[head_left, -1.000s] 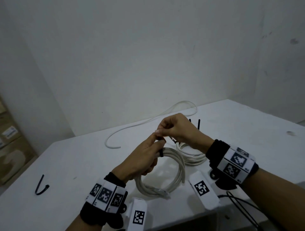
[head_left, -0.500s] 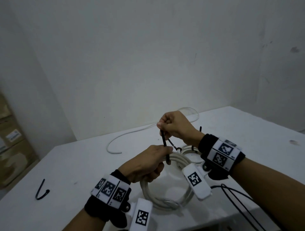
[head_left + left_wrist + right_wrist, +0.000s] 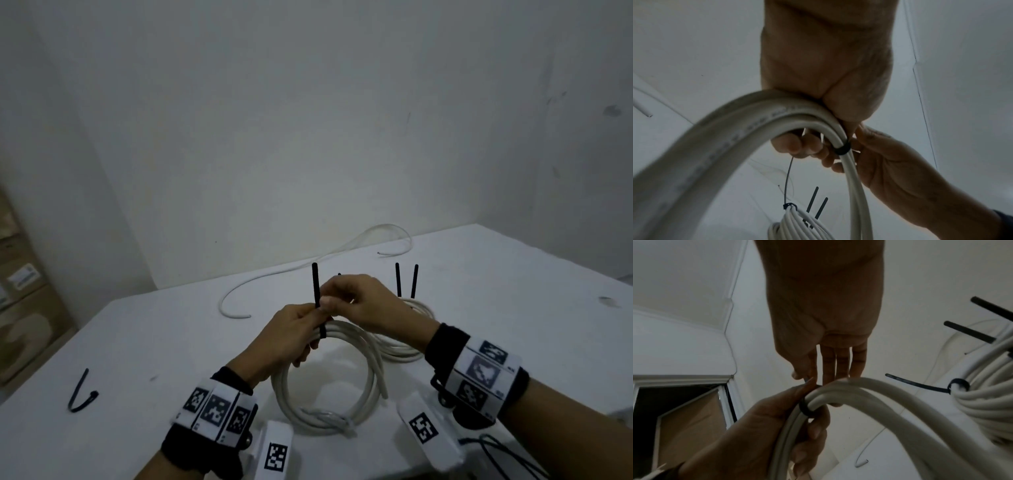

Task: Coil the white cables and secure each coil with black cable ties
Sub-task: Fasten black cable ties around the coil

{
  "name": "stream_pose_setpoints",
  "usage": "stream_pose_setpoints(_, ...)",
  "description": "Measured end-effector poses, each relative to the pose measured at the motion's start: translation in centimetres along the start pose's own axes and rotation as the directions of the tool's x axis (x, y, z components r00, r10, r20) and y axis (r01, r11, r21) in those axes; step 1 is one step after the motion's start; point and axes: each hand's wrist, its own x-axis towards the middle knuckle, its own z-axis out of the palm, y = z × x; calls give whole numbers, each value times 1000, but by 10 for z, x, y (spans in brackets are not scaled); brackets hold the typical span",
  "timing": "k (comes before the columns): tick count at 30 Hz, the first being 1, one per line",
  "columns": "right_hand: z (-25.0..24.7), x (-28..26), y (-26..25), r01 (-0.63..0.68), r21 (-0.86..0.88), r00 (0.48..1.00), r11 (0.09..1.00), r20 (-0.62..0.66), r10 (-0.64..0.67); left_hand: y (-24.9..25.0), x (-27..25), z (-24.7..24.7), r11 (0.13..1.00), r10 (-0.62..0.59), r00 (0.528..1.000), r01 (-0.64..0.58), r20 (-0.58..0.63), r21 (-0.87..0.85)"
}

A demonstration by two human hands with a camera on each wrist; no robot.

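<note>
Head view: the left hand (image 3: 291, 337) grips the top of the near white cable coil (image 3: 342, 387), which rests on the white desk (image 3: 154, 342); the right hand (image 3: 363, 305) pinches the black cable tie (image 3: 317, 298) whose free end stands upright above the fingers. Behind the right wrist lies a second coil (image 3: 407, 346), already tied, with two black tie tails (image 3: 406, 279) rising from it.

Left wrist view: shows what the head view hides, namely the tie's band (image 3: 842, 148) closed as a tight loop round the coil strands, with the left fingers (image 3: 795, 144) curled under the bundle. A third tie with a thin tail (image 3: 787, 181) binds the far coil.

Right wrist view: the same loop (image 3: 805, 407) seen from the opposite side, and the right thumb and forefinger (image 3: 803, 374) pinching the tie just above it.

Surroundings: an uncoiled white cable (image 3: 308, 270) lies along the desk's far edge; a spare bent black tie (image 3: 80, 394) lies well apart at the left. Plain white walls meet in a corner; cardboard boxes (image 3: 24, 308) stand at the far left.
</note>
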Motion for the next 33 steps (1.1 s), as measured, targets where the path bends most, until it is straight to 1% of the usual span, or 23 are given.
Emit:
stream_pose_setpoints(1, 1, 0, -2, 17, -68, 1000, 998, -18, -19, -1, 1, 1, 1000, 21, 1000, -21, -14, 7)
stream_pose_setpoints(4, 2, 3, -6, 54, -132, 992, 990, -103, -68, -2, 3, 2, 997, 70, 997, -70, -26, 22)
stream_pose_setpoints(8, 9, -4, -3, 106, -132, 978, 986, -166, -127, 0, 3, 3, 988, 120, 991, -114, -55, 103)
stream_pose_setpoints(10, 12, -9, -2, 74, -80, 983, 994, -163, -87, -4, 4, 3, 986, 137, 988, -129, -75, 103)
stream_pose_setpoints(12, 14, -15, 4, -33, -14, 993, 999, -115, 31, -10, 6, 2, 990, 127, 988, -121, -91, 71)
stream_pose_setpoints(13, 14, -20, 9, -114, 26, 992, 993, -49, 115, -14, 7, 0, 993, 115, 989, -112, -97, 42)
stream_pose_setpoints(14, 14, -25, 14, -202, 86, 979, 976, 45, 199, -18, 8, -1, 995, 101, 990, -100, -101, 6)
stream_pose_setpoints(15, 14, -32, 19, -282, 174, 955, 944, 143, 259, -21, 8, -3, 996, 83, 991, -87, -104, -35)
stream_pose_setpoints(16, 14, -39, 24, -341, 275, 933, 899, 217, 288, -24, 9, -5, 994, 66, 992, -74, -109, -76)
stream_pose_setpoints(17, 14, -45, 29, -377, 367, 920, 850, 256, 297, -27, 9, -6, 991, 51, 992, -64, -117, -114)
stream_pose_setpoints(18, 14, -50, 32, -396, 436, 914, 809, 269, 302, -30, 10, -7, 987, 41, 991, -61, -130, -147)
stream_pose_setpoints(20, 18, -55, 36, -411, 515, 911, 752, 258, 321, -33, 12, -6, 979, 33, 988, -62, -152, -195)
stream_pose_setpoints(22, 22, -56, 39, -419, 556, 908, 718, 242, 342, -35, 13, -3, 972, 31, 985, -68, -167, -223)
stream_pose_setpoints(25, 22, -57, 39, -419, 592, 907, 689, 247, 340, -35, 12, 0, 973, 37, 981, -79, -191, -216)
stream_pose_setpoints(27, 21, -56, 37, -417, 571, 908, 707, 235, 346, -34, 13, 0, 980, 41, 977, -80, -211, -183)
stream_pose_setpoints(29, 24, -55, 36, -386, 508, 921, 770, 165, 353, -34, 14, 3, 986, 28, 963, -71, -269, -153)
stream_pose_setpoints(31, 27, -53, 34, -337, 382, 939, 861, 63, 339, -34, 14, 7, 984, 0, 943, -58, -332, -166)
stream_pose_setpoints(33, 30, -52, 32, -310, 229, 948, 923, 7, 317, -33, 15, 10, 984, -26, 926, -44, -376, -174)
